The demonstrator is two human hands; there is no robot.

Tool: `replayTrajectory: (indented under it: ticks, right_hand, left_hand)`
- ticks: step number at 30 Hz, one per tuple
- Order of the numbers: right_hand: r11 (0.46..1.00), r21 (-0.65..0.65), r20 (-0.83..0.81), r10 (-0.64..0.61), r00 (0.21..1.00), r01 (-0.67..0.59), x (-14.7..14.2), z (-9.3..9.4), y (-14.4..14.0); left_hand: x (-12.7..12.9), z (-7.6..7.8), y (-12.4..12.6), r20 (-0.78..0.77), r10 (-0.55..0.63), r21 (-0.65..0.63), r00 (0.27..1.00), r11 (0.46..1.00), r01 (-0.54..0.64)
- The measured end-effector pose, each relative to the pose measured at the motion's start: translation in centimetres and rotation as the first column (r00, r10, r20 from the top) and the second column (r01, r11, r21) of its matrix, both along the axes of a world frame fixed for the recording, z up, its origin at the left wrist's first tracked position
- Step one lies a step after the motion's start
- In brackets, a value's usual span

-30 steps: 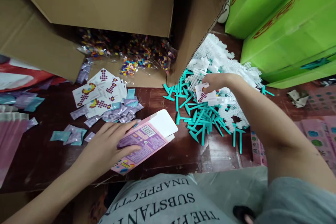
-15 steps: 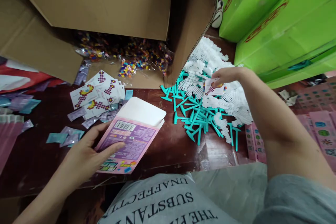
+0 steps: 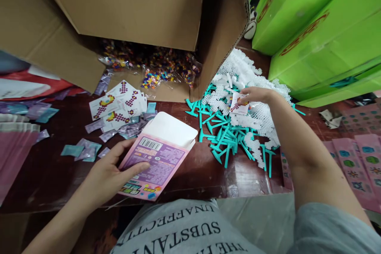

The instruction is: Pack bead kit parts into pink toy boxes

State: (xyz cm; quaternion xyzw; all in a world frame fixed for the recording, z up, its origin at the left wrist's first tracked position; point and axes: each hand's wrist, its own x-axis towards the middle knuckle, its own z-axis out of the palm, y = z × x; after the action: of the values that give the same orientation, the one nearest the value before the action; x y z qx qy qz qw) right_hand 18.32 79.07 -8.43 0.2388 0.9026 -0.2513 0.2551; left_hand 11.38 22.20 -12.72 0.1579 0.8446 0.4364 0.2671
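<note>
Left hand point(image 3: 108, 174) grips pink box point(image 3: 154, 158), flap open, near tabletop's front edge. Right hand point(image 3: 256, 94) pinches pattern card point(image 3: 238, 105) over white grid pile point(image 3: 256, 87), tabletop's right. Kit-filling step; next: carry card leftward, slide into open mouth.

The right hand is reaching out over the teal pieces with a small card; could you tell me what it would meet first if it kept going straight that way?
Probably the pile of white mesh pieces: the right hand, holding the printed card, already hovers over it. Depth is unclear; beyond lies the cardboard box flap.
</note>
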Motion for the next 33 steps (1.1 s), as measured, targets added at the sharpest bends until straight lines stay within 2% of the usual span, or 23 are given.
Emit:
replayTrajectory:
  ticks: [2, 5, 10, 12, 15, 19, 21, 24, 27, 29, 31, 33]
  right_hand:
    - [0.994, -0.073, 0.0, -0.083, 0.997, 0.083, -0.1, -0.1, -0.3]
    - [0.986, -0.087, 0.031, -0.138, 0.99, 0.14, 0.1, 0.7, -0.6]
    - [0.997, -0.079, 0.022, -0.021, 1.0, 0.022, 3.0, 3.9, 0.3]
    - [0.994, -0.105, 0.09, 0.018, 0.996, -0.008, 4.7, 4.3, 0.5]
    - [0.995, -0.078, 0.172, 0.072, 0.983, -0.059, 6.7, 2.9, -0.1]
    - [0.992, 0.044, 0.158, 0.107, 0.982, -0.116, 7.6, 0.2, -1.7]
    - [0.99, 0.071, 0.144, 0.113, 0.983, -0.124, 7.7, -0.3, -2.5]
    - [0.987, 0.118, 0.115, 0.099, 0.988, -0.113, 7.8, 0.0, -3.5]
    - [0.986, 0.157, -0.018, 0.054, 0.998, -0.051, 8.2, 1.2, -4.8]
    - [0.99, 0.136, -0.144, 0.045, 0.989, -0.025, 8.4, 2.8, -6.2]
    - [0.994, 0.076, -0.239, 0.096, 0.966, -0.08, 8.3, 5.1, -8.5]
    - [0.971, 0.079, -0.342, 0.238, 0.909, -0.225, 7.6, 7.3, -11.8]
  left_hand:
    - [0.2, -0.3, 0.0, 0.021, -0.016, 0.019, 1.0, 1.0, 0.016]
    - [0.4, -0.9, -0.4, 0.042, -0.016, 0.047, 0.999, 0.999, 0.014]
    - [0.1, -2.0, -1.9, 0.062, 0.024, 0.018, 0.998, 1.0, -0.025]
    - [-0.2, -2.3, -2.2, 0.106, 0.032, 0.008, 0.994, 0.999, -0.033]
    - [-0.3, -2.4, -1.8, 0.156, 0.036, 0.005, 0.987, 0.999, -0.037]
    - [0.4, -1.7, -0.4, 0.135, 0.008, 0.028, 0.991, 1.0, -0.012]
    - [0.8, -1.4, 0.2, 0.119, 0.002, 0.049, 0.993, 0.999, -0.008]
    - [1.2, -1.4, 0.5, 0.111, 0.002, 0.092, 0.994, 0.996, -0.013]
    - [1.3, -1.7, 0.1, 0.097, 0.035, 0.111, 0.995, 0.993, -0.046]
    - [1.4, -1.7, -0.3, 0.087, 0.058, 0.112, 0.995, 0.991, -0.068]
    - [1.6, -1.3, -0.5, 0.058, 0.065, 0.103, 0.996, 0.992, -0.071]
    - [2.1, -0.8, -0.3, 0.039, 0.048, 0.106, 0.998, 0.993, -0.052]
